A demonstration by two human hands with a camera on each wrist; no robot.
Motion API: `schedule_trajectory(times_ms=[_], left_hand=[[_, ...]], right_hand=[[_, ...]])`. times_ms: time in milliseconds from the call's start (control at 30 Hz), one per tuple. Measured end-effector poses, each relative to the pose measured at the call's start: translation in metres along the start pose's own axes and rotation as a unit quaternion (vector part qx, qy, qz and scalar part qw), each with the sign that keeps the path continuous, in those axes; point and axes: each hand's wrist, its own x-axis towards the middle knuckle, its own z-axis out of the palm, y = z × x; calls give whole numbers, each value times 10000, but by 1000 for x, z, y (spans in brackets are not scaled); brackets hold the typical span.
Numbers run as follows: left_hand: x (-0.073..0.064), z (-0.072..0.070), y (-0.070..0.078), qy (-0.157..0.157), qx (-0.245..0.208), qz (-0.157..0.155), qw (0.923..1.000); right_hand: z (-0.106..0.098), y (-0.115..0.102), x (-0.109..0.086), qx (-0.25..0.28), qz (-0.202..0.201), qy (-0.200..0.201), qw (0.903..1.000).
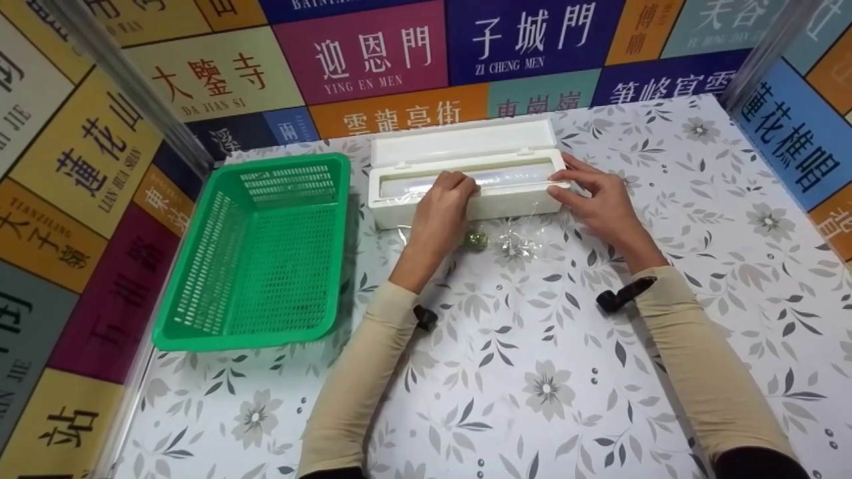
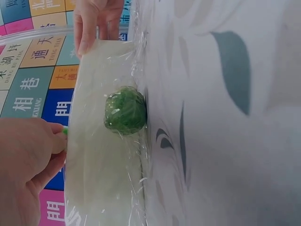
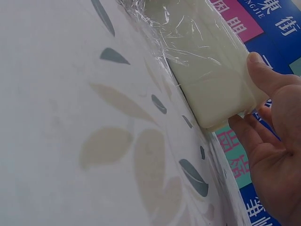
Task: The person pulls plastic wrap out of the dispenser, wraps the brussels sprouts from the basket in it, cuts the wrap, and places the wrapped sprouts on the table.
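A long white cling film box (image 1: 393,214) lies with its lid (image 1: 466,143) tipped back, a roll of film (image 1: 492,176) inside. Clear film (image 2: 94,193) hangs over its front wall onto the table. Under that film, close to the box front, sits a round, leafy green vegetable (image 2: 125,111) like a small cabbage or Brussels sprout. My left hand (image 1: 440,209) is at the middle of the front edge, thumb and fingers pinching a small green slider (image 2: 65,130) mostly hidden by them. My right hand (image 1: 596,196) grips the box's right end, thumb in front.
A green plastic basket (image 1: 279,266) with perforated walls stands left of the box. Panels with printed lettering (image 1: 373,53) rise behind the table and at both sides. A floral cloth (image 1: 519,399) covers the table.
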Motion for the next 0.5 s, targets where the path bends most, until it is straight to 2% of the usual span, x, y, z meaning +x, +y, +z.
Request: schedule_trajectory(times_ms=[133, 267, 500], left_hand=[[-2, -1, -3, 122, -9, -23, 9999], [-3, -2, -6, 108, -63, -124, 9998], [-6, -3, -12, 277, -452, -245, 9983]], right_hand=[[0, 1, 0, 2, -37, -43, 10000], [0, 1, 0, -58, -56, -62, 9999], [1, 0, -1, -122, -54, -46, 9999]])
